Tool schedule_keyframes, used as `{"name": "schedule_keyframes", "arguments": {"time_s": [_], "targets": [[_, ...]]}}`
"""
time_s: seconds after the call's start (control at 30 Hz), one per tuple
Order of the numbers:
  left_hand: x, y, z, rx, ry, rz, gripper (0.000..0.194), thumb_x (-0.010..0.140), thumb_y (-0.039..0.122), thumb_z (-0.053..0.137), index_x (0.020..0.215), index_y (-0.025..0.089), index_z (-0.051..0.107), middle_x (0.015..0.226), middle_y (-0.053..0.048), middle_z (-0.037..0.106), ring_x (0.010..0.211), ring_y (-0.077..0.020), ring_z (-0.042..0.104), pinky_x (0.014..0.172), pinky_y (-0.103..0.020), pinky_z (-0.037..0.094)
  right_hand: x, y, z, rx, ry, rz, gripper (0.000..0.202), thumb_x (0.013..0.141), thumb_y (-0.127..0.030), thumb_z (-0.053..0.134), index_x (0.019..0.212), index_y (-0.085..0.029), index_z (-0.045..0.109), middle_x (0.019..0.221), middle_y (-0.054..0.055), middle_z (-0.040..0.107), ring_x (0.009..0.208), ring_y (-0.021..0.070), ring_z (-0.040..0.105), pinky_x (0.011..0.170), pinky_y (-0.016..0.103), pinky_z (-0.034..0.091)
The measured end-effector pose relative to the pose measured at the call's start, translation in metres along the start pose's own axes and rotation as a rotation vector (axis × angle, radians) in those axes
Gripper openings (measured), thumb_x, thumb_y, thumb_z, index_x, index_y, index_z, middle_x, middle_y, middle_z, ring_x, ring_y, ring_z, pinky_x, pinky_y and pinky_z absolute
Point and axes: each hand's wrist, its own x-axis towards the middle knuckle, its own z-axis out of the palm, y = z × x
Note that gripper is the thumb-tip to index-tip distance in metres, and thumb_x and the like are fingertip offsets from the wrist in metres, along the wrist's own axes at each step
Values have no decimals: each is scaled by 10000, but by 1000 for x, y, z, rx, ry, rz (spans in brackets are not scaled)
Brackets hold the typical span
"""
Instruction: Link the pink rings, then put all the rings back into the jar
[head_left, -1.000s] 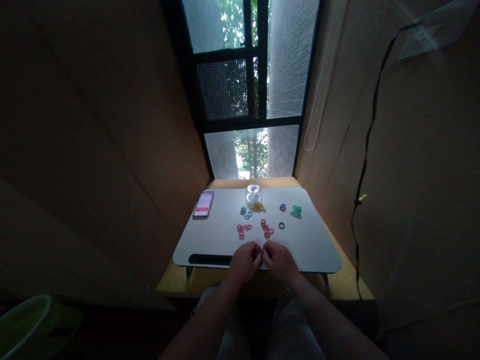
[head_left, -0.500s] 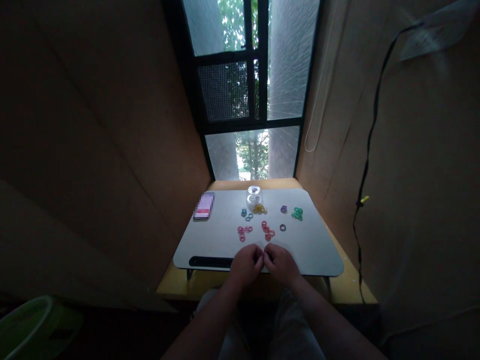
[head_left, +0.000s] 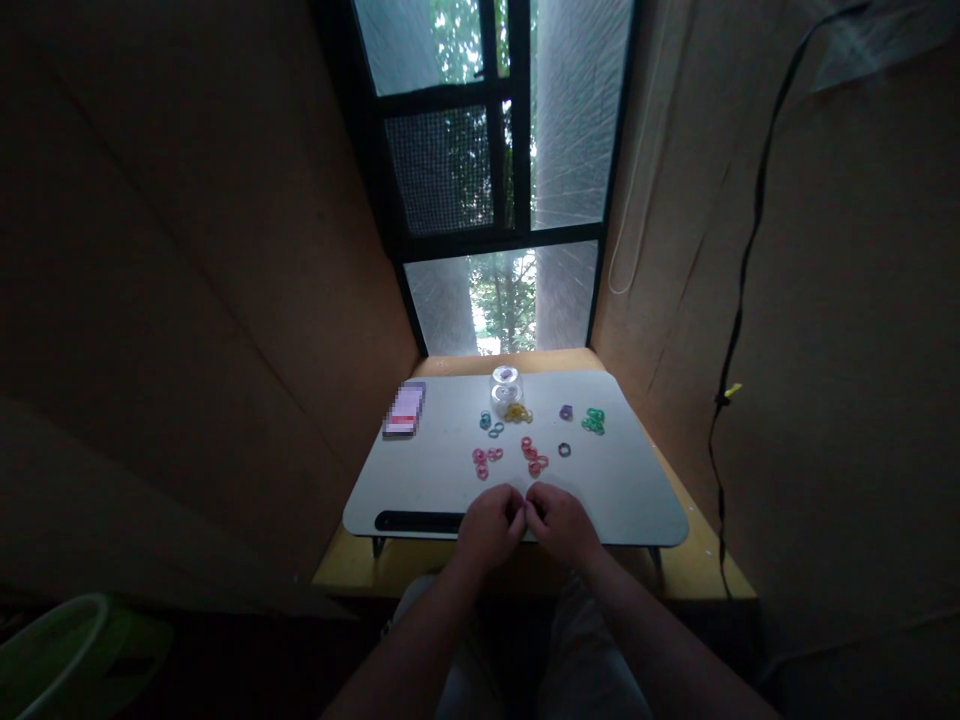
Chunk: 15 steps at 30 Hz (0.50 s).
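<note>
My left hand [head_left: 493,522] and my right hand [head_left: 559,522] meet fingertip to fingertip over the front edge of a white lap table [head_left: 420,480]. Both are closed in a pinch; whatever lies between the fingers is hidden or too small to name. Just beyond them are red rings [head_left: 533,458] and pink rings [head_left: 484,460], small and band-like. Farther back lie blue rings [head_left: 491,426], yellow rings [head_left: 517,412], a purple cluster [head_left: 566,412], green rings [head_left: 594,421] and one dark ring [head_left: 565,450]. A clear jar [head_left: 506,392] stands behind the yellow ones.
A phone [head_left: 405,409] with a blurred screen lies at the table's back left. Along the front left runs a black slot [head_left: 418,521]. The lap table stands on a wooden ledge [head_left: 360,570] below a window. A black cable [head_left: 739,300] hangs at right; a green bin [head_left: 82,650] is lower left.
The camera view has shifted slightly. Both hands stay pinched together in nearly the same place, and the rings and jar keep their positions on the table.
</note>
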Motion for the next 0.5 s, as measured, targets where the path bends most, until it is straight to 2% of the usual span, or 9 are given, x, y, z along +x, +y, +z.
{"name": "schedule_keyframes", "arguments": {"time_s": [0.5], "targets": [[0, 0, 2, 13, 14, -7, 73, 844, 255, 549, 801, 204, 576, 770, -11, 599, 731, -154, 525, 666, -269, 350, 0, 0, 1, -2, 6, 0, 132, 839, -193, 513, 709, -205, 535, 682, -11, 575, 632, 126, 490, 605, 253, 285]]}}
